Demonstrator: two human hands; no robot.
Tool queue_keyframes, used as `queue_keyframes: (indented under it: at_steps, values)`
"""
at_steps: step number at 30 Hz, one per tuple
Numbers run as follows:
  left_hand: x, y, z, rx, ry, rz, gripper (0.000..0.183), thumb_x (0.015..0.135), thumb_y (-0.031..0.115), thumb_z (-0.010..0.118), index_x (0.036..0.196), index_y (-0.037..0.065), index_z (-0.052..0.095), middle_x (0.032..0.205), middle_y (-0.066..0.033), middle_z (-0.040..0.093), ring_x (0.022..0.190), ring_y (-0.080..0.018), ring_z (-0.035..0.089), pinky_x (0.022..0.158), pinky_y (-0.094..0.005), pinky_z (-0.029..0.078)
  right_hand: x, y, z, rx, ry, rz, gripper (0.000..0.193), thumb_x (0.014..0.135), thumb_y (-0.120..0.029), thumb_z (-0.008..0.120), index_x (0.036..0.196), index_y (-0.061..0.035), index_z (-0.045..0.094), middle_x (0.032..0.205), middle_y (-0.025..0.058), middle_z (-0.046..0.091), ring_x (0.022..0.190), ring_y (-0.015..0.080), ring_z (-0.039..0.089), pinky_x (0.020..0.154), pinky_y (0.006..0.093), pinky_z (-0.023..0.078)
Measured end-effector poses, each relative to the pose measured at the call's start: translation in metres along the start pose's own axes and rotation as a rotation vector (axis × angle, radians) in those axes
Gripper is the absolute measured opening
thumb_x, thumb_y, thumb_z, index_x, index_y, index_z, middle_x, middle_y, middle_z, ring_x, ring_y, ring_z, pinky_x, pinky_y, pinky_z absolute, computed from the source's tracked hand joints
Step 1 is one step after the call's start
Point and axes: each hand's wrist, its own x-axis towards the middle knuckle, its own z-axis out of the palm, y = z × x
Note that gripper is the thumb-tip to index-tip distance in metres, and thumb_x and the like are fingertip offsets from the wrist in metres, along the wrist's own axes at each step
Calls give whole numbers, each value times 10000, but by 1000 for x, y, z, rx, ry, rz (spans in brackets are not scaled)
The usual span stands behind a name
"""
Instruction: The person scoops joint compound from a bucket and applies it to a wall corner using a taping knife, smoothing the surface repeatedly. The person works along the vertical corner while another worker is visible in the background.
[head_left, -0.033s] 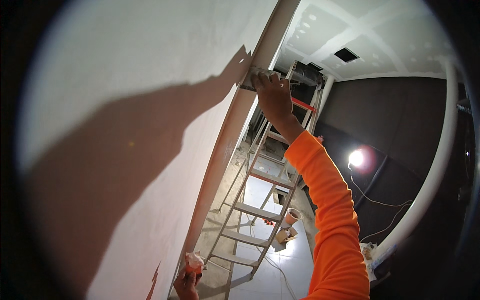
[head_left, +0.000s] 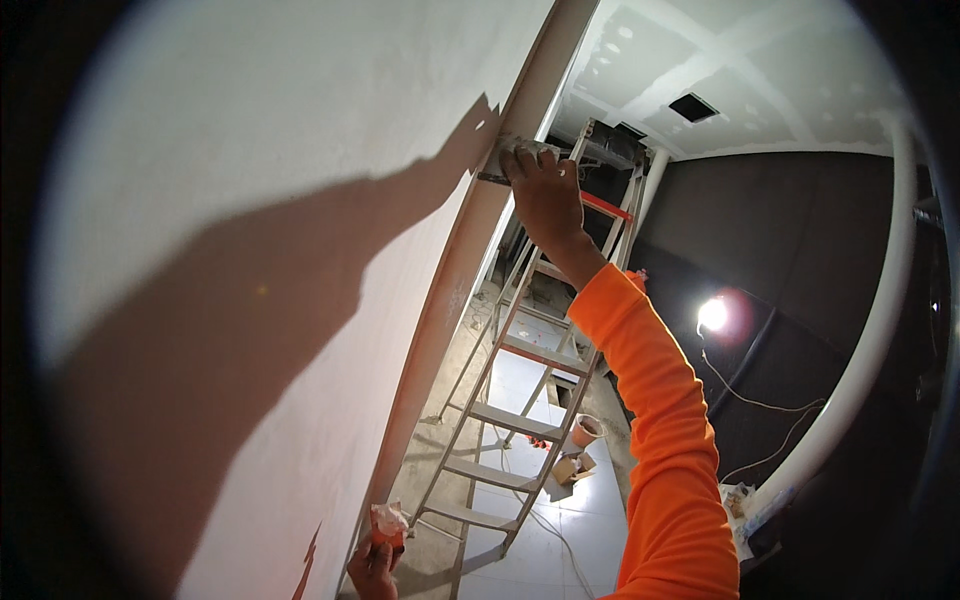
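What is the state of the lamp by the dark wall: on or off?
On: the lamp shines bright white, with a reddish glow beside it.

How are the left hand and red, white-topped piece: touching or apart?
Touching. The head view shows the left hand with fingers against the red, white-topped piece.

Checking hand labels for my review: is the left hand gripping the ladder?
No, the left hand holds a reddish tool with whitish stuff on it; the ladder stands farther off.
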Motion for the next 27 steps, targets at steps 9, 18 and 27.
queue_keyframes:
  at_steps: [9,18,27]
  values:
    - [-9,-6,-11,4,35,-69,355,1044,191,642,1263,-88,660,1094,-124,734,962,-184,671,818,-307,540,-65,-67,6,88,-35,-4,516,938,-210,634,1449,-161,582,1354,51,602,1135,238,584,932,461,464]
    - [-9,2,-9,-37,66,-96,357,1041,174,643,1295,-76,659,1151,-117,725,1031,-195,673,888,-307,539,-67,-54,-41,-4,-13,12,546,988,-199,617,1517,-130,501,1323,127,615,1144,300,598,959,543,488]
    - [-6,-14,-5,-76,37,-45,372,1052,141,619,1349,-84,630,1201,-110,718,1061,-179,667,904,-308,537,53,63,25,-45,62,63,572,921,-118,642,1473,-241,557,1379,-12,628,1248,218,578,1043,493,415]
